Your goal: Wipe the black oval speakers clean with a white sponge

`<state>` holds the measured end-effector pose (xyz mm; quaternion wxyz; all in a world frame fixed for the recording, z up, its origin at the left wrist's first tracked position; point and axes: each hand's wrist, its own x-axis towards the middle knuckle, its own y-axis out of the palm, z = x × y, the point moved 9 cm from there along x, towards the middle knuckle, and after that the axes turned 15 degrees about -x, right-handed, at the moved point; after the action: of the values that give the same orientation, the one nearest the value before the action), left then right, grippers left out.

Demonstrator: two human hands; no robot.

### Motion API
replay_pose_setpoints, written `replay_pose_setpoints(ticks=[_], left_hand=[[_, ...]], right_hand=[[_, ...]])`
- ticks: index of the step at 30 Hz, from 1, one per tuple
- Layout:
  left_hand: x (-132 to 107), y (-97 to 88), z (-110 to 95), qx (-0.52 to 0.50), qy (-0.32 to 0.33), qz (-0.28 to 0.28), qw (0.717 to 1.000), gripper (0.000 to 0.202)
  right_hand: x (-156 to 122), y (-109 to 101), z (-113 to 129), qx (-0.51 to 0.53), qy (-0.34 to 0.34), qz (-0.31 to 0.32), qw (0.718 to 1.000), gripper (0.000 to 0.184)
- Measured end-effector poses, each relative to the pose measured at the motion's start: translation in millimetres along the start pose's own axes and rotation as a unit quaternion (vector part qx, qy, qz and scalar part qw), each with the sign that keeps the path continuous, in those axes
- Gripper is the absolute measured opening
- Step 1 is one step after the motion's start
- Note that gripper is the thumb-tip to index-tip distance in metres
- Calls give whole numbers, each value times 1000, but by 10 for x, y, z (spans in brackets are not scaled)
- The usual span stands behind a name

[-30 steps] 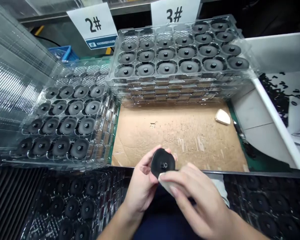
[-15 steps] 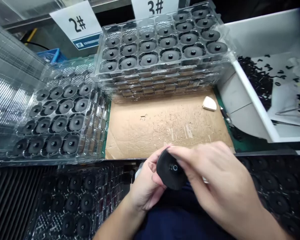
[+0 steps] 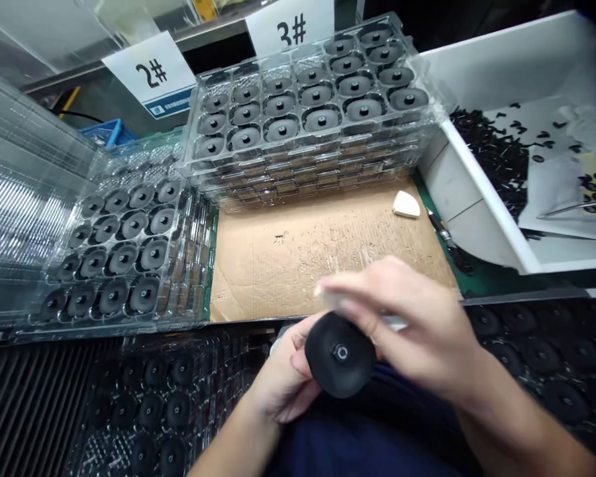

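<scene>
My left hand point(image 3: 291, 371) is closed on the edge of a round black disc point(image 3: 340, 358) with a small raised hub at its centre. The disc faces up toward me, just in front of the cardboard's near edge. My right hand point(image 3: 407, 318) is over the disc's upper right side, its fingers curled and blurred by motion. A small pale, shiny thing point(image 3: 395, 322) shows under those fingers; its kind I cannot make out. Whether the right fingertips touch the disc is unclear.
Stacked clear trays of black discs stand at the back point(image 3: 322, 142) and left point(image 3: 179, 265). Cardboard point(image 3: 258, 265) carries a white wedge-shaped piece point(image 3: 406, 205). A dark pen-like tool point(image 3: 442, 232) lies beside a white bin point(image 3: 496, 212) of small black parts. More disc trays lie low on both sides.
The right fingers have moved off the disc's upper rim and now hover blurred over its side. In my left hand the disc has turned more face-up and sits slightly lower.
</scene>
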<state>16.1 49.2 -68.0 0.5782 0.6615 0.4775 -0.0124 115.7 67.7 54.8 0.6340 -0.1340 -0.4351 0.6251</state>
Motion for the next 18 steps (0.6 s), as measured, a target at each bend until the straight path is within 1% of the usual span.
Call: replay_pose_setpoints(ticks=[1, 2, 3, 4, 6, 8, 10, 11, 12, 13, 15, 16, 18], left_hand=[[-7, 73, 22, -24, -19, 40, 999, 57], [-20, 138, 33, -49, -35, 79, 995, 58], [-35, 182, 30, -72, -45, 111, 990, 58], [-44, 198, 18, -88, -48, 129, 987, 58], [-40, 165, -13, -99, -42, 133, 985, 58], [-25, 126, -22, -103, -41, 127, 986, 57], [-10, 99, -26, -104, -39, 117, 987, 54], [-4, 91, -25, -102, -39, 111, 988, 53], [1, 86, -25, -99, -39, 104, 989, 53], [5, 85, -24, -96, -39, 101, 989, 53], [13, 88, -18, -90, -38, 97, 990, 52], [17, 89, -14, -87, -35, 98, 991, 52], [29, 63, -9, -83, -24, 93, 992, 51]], right_hand=[[-62, -52, -216, 9, 76, -20, 997, 22], [-160, -83, -421, 28, 148, -35, 988, 21], [-281, -78, -592, 55, 207, -42, 976, 20], [-411, -31, -721, 87, 250, -37, 964, 19], [-677, 168, -883, 151, 310, -3, 938, 21], [-929, 432, -963, 196, 356, 44, 913, 27], [-1113, 656, -996, 213, 381, 85, 896, 32], [-1166, 717, -1009, 205, 388, 96, 893, 33], [-1188, 734, -1020, 188, 391, 99, 895, 33], [-1180, 707, -1028, 165, 393, 93, 900, 33], [-1072, 544, -994, 113, 387, 59, 913, 31], [-978, 424, -936, 90, 376, 30, 922, 29], [-732, 195, -712, 52, 326, -31, 943, 25]])
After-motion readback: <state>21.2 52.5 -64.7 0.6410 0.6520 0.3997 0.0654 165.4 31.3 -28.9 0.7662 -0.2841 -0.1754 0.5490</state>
